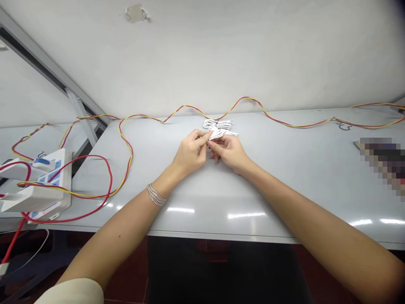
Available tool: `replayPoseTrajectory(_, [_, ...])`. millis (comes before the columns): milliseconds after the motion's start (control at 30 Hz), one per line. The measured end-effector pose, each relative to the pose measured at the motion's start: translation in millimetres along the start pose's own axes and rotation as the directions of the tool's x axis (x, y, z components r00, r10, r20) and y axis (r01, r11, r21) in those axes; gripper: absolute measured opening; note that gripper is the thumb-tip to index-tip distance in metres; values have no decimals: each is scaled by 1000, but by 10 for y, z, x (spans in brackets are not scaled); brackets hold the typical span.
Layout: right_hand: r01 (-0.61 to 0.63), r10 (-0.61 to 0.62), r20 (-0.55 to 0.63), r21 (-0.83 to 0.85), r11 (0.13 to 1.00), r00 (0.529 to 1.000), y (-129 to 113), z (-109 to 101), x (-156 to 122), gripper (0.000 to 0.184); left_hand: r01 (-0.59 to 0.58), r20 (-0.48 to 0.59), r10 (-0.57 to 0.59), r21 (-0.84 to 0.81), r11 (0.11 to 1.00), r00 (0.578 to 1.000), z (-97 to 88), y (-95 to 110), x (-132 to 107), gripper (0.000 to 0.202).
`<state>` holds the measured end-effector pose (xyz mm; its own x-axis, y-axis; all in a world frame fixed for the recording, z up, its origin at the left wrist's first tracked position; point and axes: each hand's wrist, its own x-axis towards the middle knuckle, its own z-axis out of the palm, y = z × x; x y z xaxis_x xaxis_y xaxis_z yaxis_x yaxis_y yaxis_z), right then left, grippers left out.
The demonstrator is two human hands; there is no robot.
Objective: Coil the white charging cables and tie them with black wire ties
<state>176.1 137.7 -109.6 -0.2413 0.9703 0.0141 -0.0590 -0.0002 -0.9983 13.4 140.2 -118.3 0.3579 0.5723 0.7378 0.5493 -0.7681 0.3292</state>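
Clearly, the slim white cable (218,134) is bunched in narrow loops.

No txt, nos., brands or signs were readable. Any print on the wht pwr strip (66,171) or the adapter (36,198) on it was too sm. to make out; the item (384,162) at the table's (284,169) R end was pixelated, i.e. illegible.

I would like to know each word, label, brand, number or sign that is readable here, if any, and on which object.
No text can be read.
Power strip: any print is too small.
Item at right edge: pixelated, unreadable.
White cables: no lettering visible.
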Motion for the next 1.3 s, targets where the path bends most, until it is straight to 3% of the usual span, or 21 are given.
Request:
replayPoseTrajectory(233, [10, -13, -59, -45, 999, 998, 40, 25, 23, 26, 65, 56, -65, 1, 998, 996, -16, 44, 7, 41])
replayPoseTrajectory(533, [-30, 36, -74, 78, 997, 997, -44, 65, -23, 16, 37, 0, -37, 9, 999, 999, -11, 38, 18, 36])
replayPoseTrajectory(733, [16, -15, -142, 3, 1000, 990, -34, 75, -21, 10, 138, -2, -138, 18, 990, 990, -14, 75, 26, 35])
replayPoseTrajectory(900, [-8, 0, -199, -35, 999, 980, -50, 36, -10, 9, 280, 21, -280, -165, 946, 960, -6, 87, 17, 36])
replayPoseTrajectory(1033, [-95, 103, -132, 60, 994, 986, -94, -9, -5, 14, 364, 61, -369, -376, 852, 927, 2, 15, 3, 40])
replayPoseTrajectory(1133, [-88, 95, -83, 84, 993, 992, -102, -33, -1, 20, 377, 95, -375, -437, 817, 922, 1, -48, 1, 39])
replayPoseTrajectory(1300, [-67, 75, -74, 106, 992, 994, -73, -54, 13, 26, 331, 84, -327, -423, 844, 941, 12, -100, 0, 40])
